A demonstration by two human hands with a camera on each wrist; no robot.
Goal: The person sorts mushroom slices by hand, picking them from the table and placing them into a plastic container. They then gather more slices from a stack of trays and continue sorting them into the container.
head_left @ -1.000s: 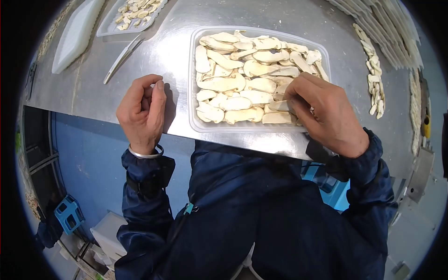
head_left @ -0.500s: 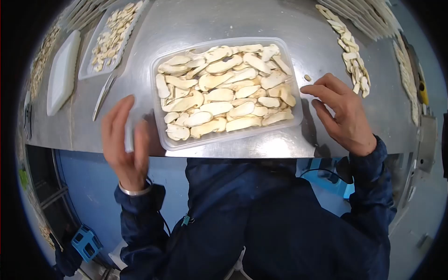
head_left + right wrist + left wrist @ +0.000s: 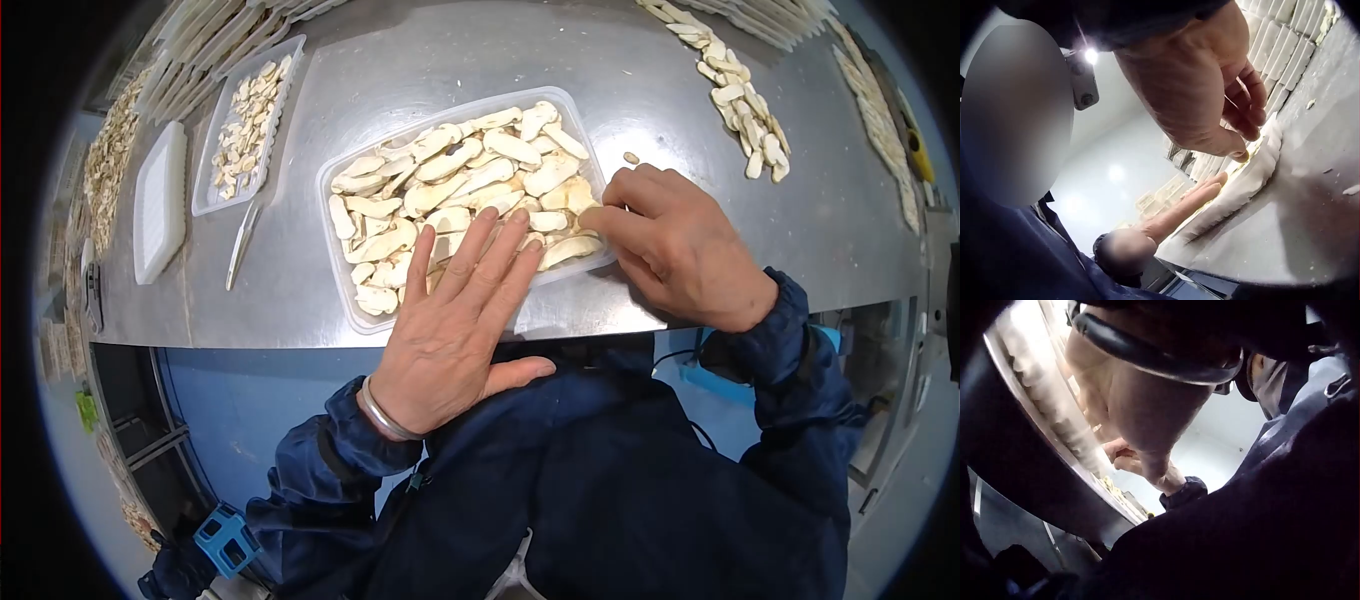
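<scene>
A shallow clear plastic tray [image 3: 440, 122], packed with rows of pale mushroom slices [image 3: 385, 243], lies at the metal table's front edge. My left hand [image 3: 455, 330] lies over the slices at the tray's front side, palm down, fingers straight and spread. At the tray's right end is my right hand [image 3: 690, 240], its fingers bent and its thumb tip right at a slice by the rim. In the right wrist view the right thumb [image 3: 1229, 147] meets the slices along the tray wall [image 3: 1235, 200]. I cannot tell whether the fingers pinch that slice.
A second tray [image 3: 270, 170] with small slices stands back left, beside a stack of white trays [image 3: 160, 205] and a slim pale tool [image 3: 241, 247]. One loose slice [image 3: 630, 158] lies right of the full tray; a row of slices [image 3: 740, 105] runs behind it.
My left hand has moved from beside the tray onto the slices, its fingers spreading flat. My right hand left the slices, moved clear to the right, then returned to the tray's right end.
</scene>
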